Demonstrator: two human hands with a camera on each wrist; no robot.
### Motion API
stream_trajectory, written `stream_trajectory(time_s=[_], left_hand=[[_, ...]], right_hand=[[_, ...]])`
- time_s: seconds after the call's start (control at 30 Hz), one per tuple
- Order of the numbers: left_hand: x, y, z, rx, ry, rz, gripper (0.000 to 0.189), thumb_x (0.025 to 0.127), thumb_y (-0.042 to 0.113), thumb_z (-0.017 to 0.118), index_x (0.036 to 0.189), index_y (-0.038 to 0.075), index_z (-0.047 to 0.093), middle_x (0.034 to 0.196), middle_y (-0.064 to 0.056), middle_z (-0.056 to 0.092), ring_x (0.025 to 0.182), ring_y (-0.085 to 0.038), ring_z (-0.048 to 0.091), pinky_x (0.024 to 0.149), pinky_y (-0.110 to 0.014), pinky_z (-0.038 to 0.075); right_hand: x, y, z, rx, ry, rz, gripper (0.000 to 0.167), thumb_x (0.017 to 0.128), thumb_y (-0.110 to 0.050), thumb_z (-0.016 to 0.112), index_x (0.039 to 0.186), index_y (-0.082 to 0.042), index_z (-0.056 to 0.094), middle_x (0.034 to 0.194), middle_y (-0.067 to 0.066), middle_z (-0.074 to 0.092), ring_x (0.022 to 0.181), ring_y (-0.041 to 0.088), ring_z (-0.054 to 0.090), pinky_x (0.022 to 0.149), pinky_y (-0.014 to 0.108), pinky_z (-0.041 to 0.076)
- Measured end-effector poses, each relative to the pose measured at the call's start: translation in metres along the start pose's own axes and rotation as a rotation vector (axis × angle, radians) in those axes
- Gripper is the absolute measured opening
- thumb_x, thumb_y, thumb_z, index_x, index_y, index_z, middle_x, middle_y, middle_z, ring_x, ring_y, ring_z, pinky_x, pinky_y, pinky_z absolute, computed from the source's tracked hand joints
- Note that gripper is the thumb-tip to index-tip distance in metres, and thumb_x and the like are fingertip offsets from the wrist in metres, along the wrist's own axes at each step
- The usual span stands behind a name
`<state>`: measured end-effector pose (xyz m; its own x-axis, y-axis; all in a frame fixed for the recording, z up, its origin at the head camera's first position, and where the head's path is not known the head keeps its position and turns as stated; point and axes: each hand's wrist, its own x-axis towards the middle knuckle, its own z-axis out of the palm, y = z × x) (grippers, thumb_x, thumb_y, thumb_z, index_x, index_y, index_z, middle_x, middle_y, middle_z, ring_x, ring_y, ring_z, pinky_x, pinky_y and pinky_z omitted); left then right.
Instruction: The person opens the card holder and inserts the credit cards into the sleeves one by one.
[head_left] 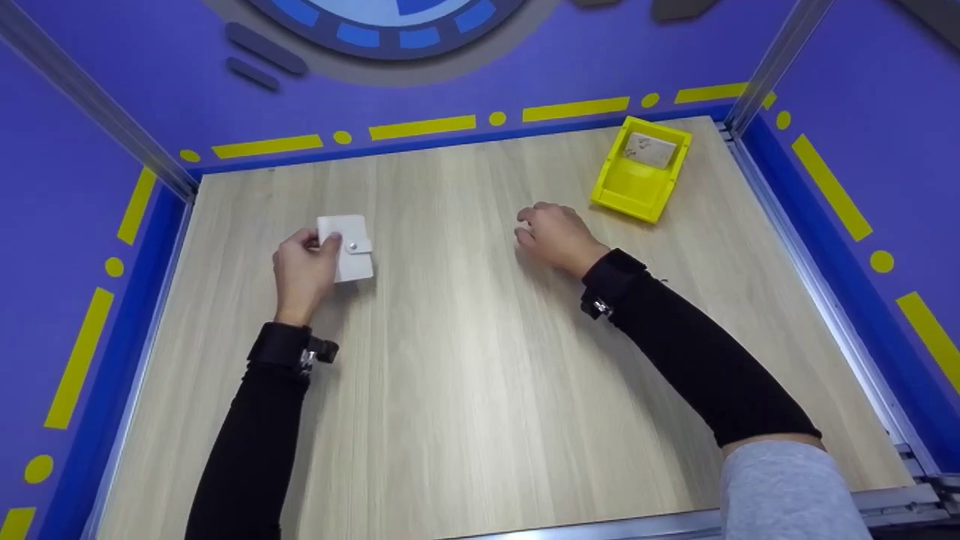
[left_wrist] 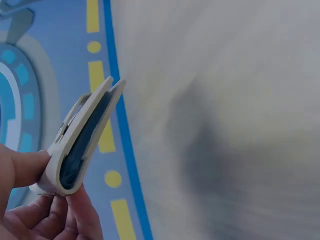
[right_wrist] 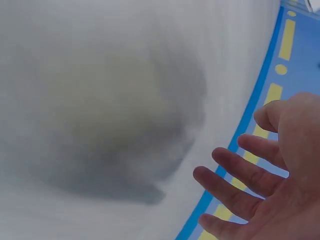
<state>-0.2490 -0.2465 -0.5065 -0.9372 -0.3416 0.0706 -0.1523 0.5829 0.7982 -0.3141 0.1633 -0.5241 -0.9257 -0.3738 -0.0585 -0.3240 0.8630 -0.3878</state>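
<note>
In the head view, the left hand [head_left: 304,270] pinches a white snap-button wallet [head_left: 355,264] above the left part of the wood-grain table [head_left: 450,390], thumb on its front face beside the metal snap [head_left: 353,246]. The right hand [head_left: 559,236], fingers bent, is right of centre, near a yellow plastic bin [head_left: 634,182] in the far right corner; a pale card with faint markings [head_left: 650,150] leans inside at the bin's far end. The left wrist view shows what the head view hides: the wallet edge-on, folded, its two covers slightly parted around a dark blue interior, fingers supporting the spine. The right wrist view shows the right hand's fingers spread and loosely bent, grasping nothing.
</note>
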Motion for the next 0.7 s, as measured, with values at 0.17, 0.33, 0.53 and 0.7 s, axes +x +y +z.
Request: stream_trajectory(time_s=[0.17, 0.33, 0.53, 0.7], left_hand=[[-0.004, 0.025, 0.017, -0.095, -0.016, 0.050, 0.030, 0.105, 0.024, 0.073, 0.120, -0.003, 0.077, 0.111, -0.019, 0.077, 0.087, -0.017, 0.066, 0.078, -0.024, 0.050], [-0.012, 0.045, 0.037, -0.161, -0.082, 0.056, 0.029, 0.104, 0.018, 0.072, 0.125, -0.002, 0.077, 0.113, -0.018, 0.077, 0.089, -0.017, 0.066, 0.078, -0.024, 0.051], [-0.022, 0.070, 0.062, -0.199, -0.147, 0.100, 0.029, 0.102, 0.017, 0.073, 0.125, 0.000, 0.078, 0.112, -0.015, 0.078, 0.092, -0.019, 0.069, 0.079, -0.027, 0.054], [-0.034, 0.083, 0.076, -0.205, -0.170, 0.149, 0.026, 0.103, 0.019, 0.074, 0.123, 0.002, 0.078, 0.110, -0.012, 0.079, 0.090, -0.019, 0.072, 0.075, -0.027, 0.055]], right_hand=[[0.001, -0.020, 0.000, 0.079, 0.035, -0.031, 0.032, 0.110, -0.027, 0.062, 0.126, -0.003, 0.078, 0.117, 0.016, 0.076, 0.108, 0.032, 0.071, 0.100, 0.047, 0.058], [0.001, -0.048, 0.003, 0.151, 0.068, -0.093, 0.028, 0.110, -0.026, 0.065, 0.117, -0.003, 0.081, 0.113, 0.014, 0.077, 0.103, 0.028, 0.072, 0.095, 0.044, 0.060], [-0.002, -0.078, 0.002, 0.208, 0.121, -0.186, 0.029, 0.109, -0.033, 0.069, 0.109, -0.006, 0.083, 0.105, 0.011, 0.078, 0.097, 0.027, 0.073, 0.089, 0.043, 0.060], [-0.004, -0.087, 0.007, 0.225, 0.146, -0.178, 0.037, 0.106, -0.046, 0.073, 0.104, -0.009, 0.081, 0.103, 0.008, 0.076, 0.094, 0.025, 0.071, 0.084, 0.039, 0.057]])
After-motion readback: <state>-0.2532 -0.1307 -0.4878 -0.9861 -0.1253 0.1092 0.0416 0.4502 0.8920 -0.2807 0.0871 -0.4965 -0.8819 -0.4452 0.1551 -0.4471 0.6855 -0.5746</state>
